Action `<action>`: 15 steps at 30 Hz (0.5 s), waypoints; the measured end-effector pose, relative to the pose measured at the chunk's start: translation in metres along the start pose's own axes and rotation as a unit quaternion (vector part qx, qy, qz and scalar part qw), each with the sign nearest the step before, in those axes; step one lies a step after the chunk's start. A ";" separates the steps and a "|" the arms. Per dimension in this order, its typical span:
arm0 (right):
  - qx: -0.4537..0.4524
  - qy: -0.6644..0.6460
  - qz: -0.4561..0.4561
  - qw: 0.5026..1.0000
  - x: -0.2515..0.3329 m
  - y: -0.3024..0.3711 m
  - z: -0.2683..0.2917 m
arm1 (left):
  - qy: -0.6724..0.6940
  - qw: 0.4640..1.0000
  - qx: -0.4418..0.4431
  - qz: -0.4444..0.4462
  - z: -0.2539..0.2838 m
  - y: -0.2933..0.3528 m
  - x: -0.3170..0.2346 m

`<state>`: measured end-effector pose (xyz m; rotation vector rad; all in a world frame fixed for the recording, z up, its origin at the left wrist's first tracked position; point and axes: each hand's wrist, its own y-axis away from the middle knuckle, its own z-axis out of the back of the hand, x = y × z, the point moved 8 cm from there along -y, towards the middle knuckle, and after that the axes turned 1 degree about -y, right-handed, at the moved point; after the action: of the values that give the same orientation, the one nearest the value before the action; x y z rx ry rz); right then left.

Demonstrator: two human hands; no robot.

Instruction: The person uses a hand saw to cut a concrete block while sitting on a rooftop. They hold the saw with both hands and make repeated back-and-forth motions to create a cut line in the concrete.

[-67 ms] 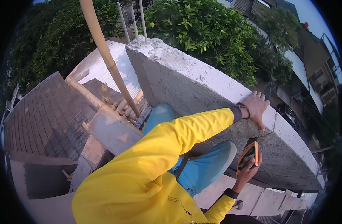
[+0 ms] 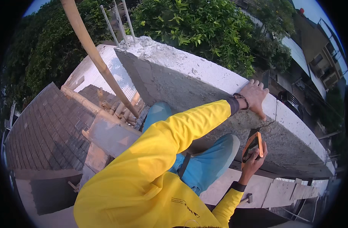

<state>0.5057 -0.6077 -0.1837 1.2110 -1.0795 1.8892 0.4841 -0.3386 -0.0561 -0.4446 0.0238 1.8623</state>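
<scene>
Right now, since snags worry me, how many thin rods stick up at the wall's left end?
3, side by side on the wall's top: the left rod, the middle rod and the right rod. Others may be hidden.

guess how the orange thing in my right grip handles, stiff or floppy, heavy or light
The orange thing is likely stiff, since its edges look straight; probably fairly light, as the right grip alone holds it; and, looking flat and angular, unlikely to roll.
</scene>
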 end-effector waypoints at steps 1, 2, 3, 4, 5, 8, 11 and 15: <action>-0.003 0.030 0.043 0.999 0.005 -0.004 -0.002 | 0.000 1.000 -0.004 -0.004 0.000 -0.003 0.003; -0.003 0.044 0.056 0.997 0.007 -0.004 -0.002 | 0.000 1.000 -0.001 -0.023 -0.002 -0.004 0.006; 0.028 0.036 0.016 0.999 0.004 0.002 -0.002 | -0.010 1.000 -0.008 -0.028 -0.004 -0.009 0.011; 0.020 0.079 0.056 0.995 0.017 0.009 0.003 | -0.005 0.999 -0.019 -0.045 -0.005 -0.010 0.013; 0.019 0.078 0.023 0.997 0.021 0.020 0.011 | -0.014 0.998 -0.023 -0.052 -0.008 -0.013 0.014; -0.007 0.116 -0.024 0.993 0.076 0.086 0.055 | -0.031 0.997 -0.034 -0.058 -0.016 -0.015 0.015; -0.016 0.104 -0.055 0.993 0.118 0.125 0.074 | -0.036 0.997 -0.055 -0.048 -0.016 -0.017 0.013; -0.004 0.134 -0.014 0.991 0.068 0.066 0.039 | -0.049 0.997 -0.051 -0.035 -0.018 -0.017 0.014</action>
<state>0.4406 -0.6674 -0.1309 0.9305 -0.9185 1.9564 0.5014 -0.3238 -0.0737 -0.4191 -0.1507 1.8200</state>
